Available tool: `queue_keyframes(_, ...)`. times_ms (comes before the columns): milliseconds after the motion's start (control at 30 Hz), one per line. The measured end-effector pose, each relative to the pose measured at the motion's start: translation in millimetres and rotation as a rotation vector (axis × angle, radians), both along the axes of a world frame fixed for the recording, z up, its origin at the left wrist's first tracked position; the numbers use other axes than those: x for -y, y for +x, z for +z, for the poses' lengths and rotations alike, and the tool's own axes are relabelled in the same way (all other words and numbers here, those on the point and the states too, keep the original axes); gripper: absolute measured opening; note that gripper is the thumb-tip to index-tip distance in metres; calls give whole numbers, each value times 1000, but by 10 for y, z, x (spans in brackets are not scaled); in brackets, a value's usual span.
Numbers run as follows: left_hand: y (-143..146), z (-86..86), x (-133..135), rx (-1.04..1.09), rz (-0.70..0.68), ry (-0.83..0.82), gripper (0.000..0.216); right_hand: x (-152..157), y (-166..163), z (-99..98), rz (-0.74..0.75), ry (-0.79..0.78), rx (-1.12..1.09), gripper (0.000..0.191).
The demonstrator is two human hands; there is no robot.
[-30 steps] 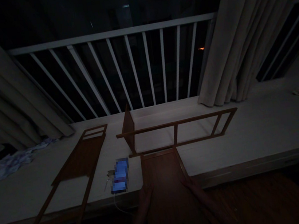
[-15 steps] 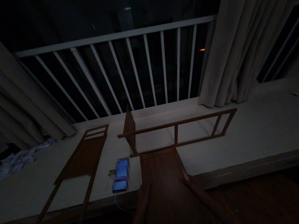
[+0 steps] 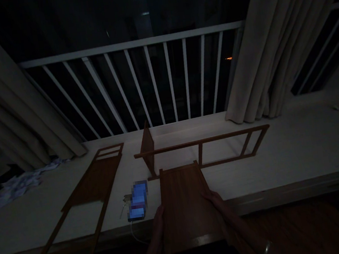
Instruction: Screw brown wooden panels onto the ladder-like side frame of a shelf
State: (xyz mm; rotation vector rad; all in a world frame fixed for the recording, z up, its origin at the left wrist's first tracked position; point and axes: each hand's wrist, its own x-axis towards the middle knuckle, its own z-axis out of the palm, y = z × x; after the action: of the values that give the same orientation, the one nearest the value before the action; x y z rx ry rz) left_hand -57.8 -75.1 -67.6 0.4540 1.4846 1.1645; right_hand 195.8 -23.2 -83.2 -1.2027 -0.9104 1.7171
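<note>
I hold a brown wooden panel [image 3: 184, 202] by its two long edges, tilted up toward me over the front edge of a pale platform [image 3: 286, 157]. My left hand [image 3: 159, 222] grips its left edge and my right hand [image 3: 214, 202] grips its right edge. The panel's far end meets a wooden rail frame [image 3: 202, 149] lying on the platform, with an upright end board [image 3: 147, 148] at the frame's left. The room is dark.
Another wooden side frame [image 3: 86, 196] lies flat at the left. A lit phone [image 3: 138, 200] with a cable rests beside the panel. A white railing [image 3: 151, 83] and curtains [image 3: 270, 38] stand behind. Crumpled paper [image 3: 17, 184] lies far left.
The panel has risen and slid forward toward the rail frame; its near end now shows. Both hands moved up with it.
</note>
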Motion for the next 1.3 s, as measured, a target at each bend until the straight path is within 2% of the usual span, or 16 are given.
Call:
queue_keyframes(167, 7, 22, 98, 4, -128, 7, 34, -34, -20, -62, -12, -18, -13, 49)
queue_keyframes(400, -35, -37, -11, -56, -201, 71, 45, -80, -61, -28, -7, 56, -9, 48)
queue_keyframes(600, -36, -22, -38, -99, -169, 112, 49, -154, -87, 78, 33, 169, 37, 48)
queue_keyframes(867, -38, -53, -87, -135, -156, 149, 52, -160, -106, 72, 52, 117, 14, 51)
queue_keyframes(1133, -16, -152, -129, -146, -146, 151, 46, -201, -101, 64, 44, 120, -1, 53)
queue_keyframes(1300, -15, -143, -147, -134, -159, 168, 46, -217, -104, 50, 45, 74, -34, 51)
